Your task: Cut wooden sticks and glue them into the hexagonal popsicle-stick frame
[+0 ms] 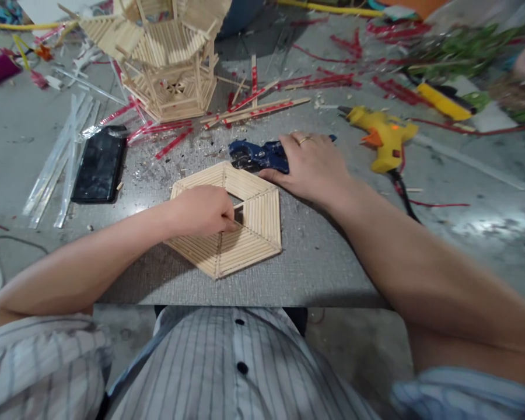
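The left hand (203,210) rested on a flat hexagonal panel of wooden sticks (256,233), its fingers curled and pressed together, pinching a short wooden stick (238,205) at the small open gap in the panel's middle. The panel lay on a grey textured board (328,262) just in front of the person's striped shirt. The right hand (312,166), with a ring (305,139) on one finger, lay palm down beyond the panel's far right edge, closed over the handles of blue cutters (256,156), thumb on the near side and fingers over the top. A yellow glue gun (382,137) sat near that hand to the right. A black phone (100,166) lay left of the panel, beside clear plastic sleeves (56,169). Farther back stood a stick-built pagoda model (166,52), with red-wrapped sticks (254,108) scattered beside it.
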Demonstrator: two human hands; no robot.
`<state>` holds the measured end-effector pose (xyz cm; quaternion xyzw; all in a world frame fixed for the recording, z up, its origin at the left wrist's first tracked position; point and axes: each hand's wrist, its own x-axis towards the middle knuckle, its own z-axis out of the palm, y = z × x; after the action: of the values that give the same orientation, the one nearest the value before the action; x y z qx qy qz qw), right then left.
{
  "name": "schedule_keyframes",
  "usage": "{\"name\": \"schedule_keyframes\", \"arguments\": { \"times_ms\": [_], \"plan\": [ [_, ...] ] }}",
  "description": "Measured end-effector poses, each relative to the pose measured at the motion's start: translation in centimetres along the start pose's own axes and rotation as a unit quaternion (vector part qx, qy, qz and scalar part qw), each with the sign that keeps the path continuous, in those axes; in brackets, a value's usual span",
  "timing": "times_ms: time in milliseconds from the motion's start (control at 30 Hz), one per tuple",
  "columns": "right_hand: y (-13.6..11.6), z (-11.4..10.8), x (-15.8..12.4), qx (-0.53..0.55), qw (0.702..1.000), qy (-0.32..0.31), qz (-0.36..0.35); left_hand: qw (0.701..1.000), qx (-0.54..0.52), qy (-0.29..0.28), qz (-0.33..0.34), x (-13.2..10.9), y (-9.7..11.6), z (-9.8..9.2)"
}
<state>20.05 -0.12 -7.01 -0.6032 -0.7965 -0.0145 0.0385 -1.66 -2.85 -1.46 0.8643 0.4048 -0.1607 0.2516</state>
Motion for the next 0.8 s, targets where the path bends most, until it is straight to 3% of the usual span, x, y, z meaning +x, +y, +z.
{"name": "schedule_keyframes", "arguments": {
  "times_ms": [467, 633, 800],
  "plan": [
    [-0.3, -0.1, 0.3, 0.022, 0.999, 0.036, -0.025, 1.000, -0.003, 0.012, 0.024, 0.1, -0.3, 0.0],
    [0.2, -2.2, 0.3, 0.015, 0.999, 0.045, -0.001, 0.999, 0.010, 0.012, 0.033, 0.0, -0.3, -0.1],
    [2.1, -4.6, -1.0, 0.019, 0.996, 0.042, 0.083, 0.999, 0.021, 0.009, 0.027, 0.0, -0.2, -0.1]
  ]
}}
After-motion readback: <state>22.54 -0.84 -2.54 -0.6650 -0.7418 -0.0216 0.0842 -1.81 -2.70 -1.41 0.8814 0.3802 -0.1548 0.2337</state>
